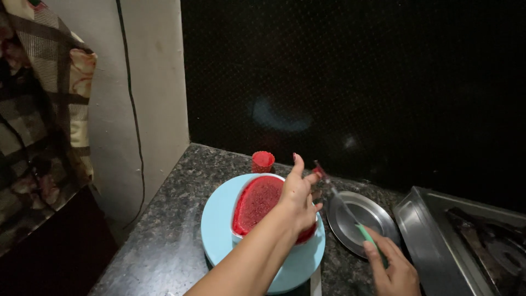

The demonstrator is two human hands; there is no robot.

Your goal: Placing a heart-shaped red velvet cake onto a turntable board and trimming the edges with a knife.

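Left hand (298, 200) rests open-fingered on the red cake (257, 200), which sits on a pale blue turntable (219, 235) on the surface (164, 241). Right hand (392, 268) grips a green-handled spatula (345, 211) over a steel plate (378, 219). Best kept light on top, blade flat.

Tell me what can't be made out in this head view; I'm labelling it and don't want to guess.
- Red cake: its right part is hidden under the left hand.
- Spatula: the green handle's end is covered by the right hand.
- Light blue turntable: its lower edge is cut off by the frame and the forearm.
- Steel stove: cut off at the right edge.
- Small red cup: contents too small to tell.
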